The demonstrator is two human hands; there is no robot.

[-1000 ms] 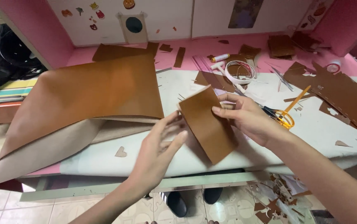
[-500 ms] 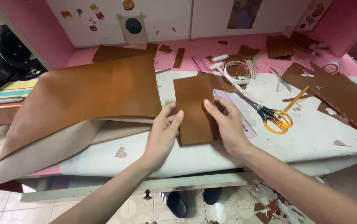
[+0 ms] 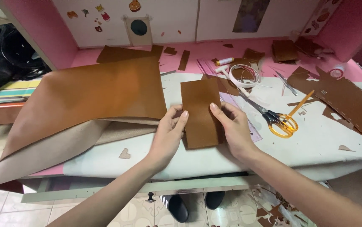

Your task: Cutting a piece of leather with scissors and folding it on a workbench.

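A white-covered counter (image 3: 315, 147) with a pink back edge fills the frame. At its centre lies a brown rectangular leather piece (image 3: 201, 111), pinned flat by the left hand (image 3: 169, 132) and right hand (image 3: 232, 126), fingers spread on either side. A large folded leather sheet (image 3: 96, 98) lies left; orange-handled scissors (image 3: 275, 120) lie right.

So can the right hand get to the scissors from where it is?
Probably yes: the right hand rests on the brown rectangle, and the orange-handled scissors lie just beside it on the white mat, nothing between.
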